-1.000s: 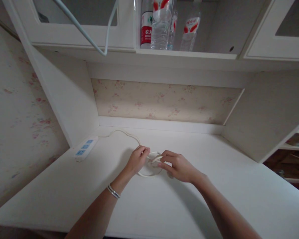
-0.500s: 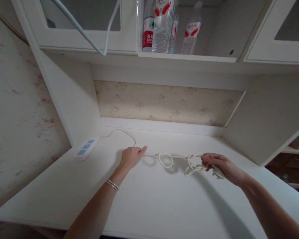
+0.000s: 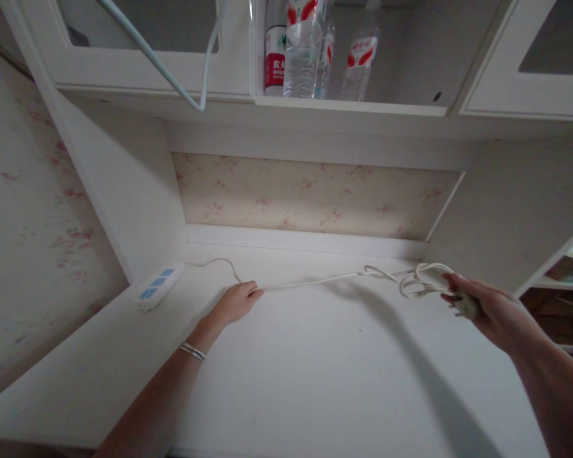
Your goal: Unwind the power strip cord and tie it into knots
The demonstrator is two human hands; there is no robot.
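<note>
Left hand (image 3: pixel 237 301) gripping cord (image 3: pixel 310 282) | right hand (image 3: pixel 494 312) gripping plug (image 3: pixel 466 305) | cord just pulled straighter toward back right corner of surface (image 3: pixel 291 381) | loops (image 3: pixel 415 275) remain near plug

The right hand (image 3: pixel 496 312) is moving farther right, the left hand (image 3: pixel 239 300) is shifting slightly left, and the cord (image 3: pixel 310 282) between them is uncoiling and stretching into a longer, nearly straight run, its remaining loops now gathering near the right hand.
</note>
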